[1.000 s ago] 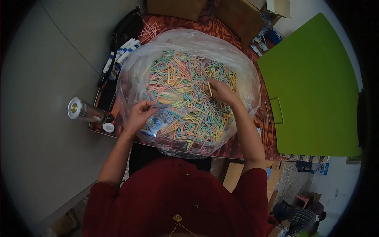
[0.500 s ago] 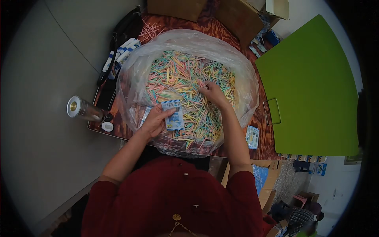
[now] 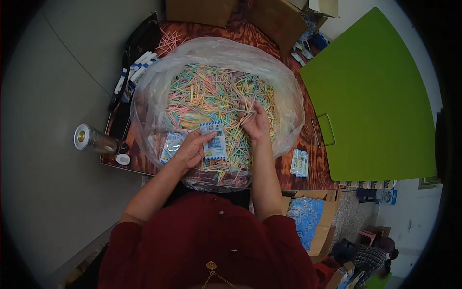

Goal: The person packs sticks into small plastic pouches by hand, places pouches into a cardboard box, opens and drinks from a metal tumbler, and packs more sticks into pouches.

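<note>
Many thin pastel sticks (image 3: 207, 91) fill a large clear plastic bag (image 3: 144, 103) spread open on the reddish wood-grain table (image 3: 313, 166). Over the near left part of the sticks, my left hand (image 3: 192, 149) grips a small blue-and-white packet (image 3: 214, 139) between thumb and fingers. A second packet (image 3: 172, 145) lies beside that hand, on the bag's left side. My right hand (image 3: 256, 124) is turned partly palm up above the sticks, its fingers curled around several pastel sticks.
Another packet (image 3: 299, 163) lies on the table at the right. A green board (image 3: 370, 101) stands beyond it. Cardboard boxes (image 3: 274, 24) line the far edge. A metal canister (image 3: 94, 139) is at the left. A person (image 3: 370, 257) is at the lower right.
My left hand has picked up a packet and brought it over the sticks. My right hand has moved left, turned palm up and gathered sticks. The view has shifted slightly.
</note>
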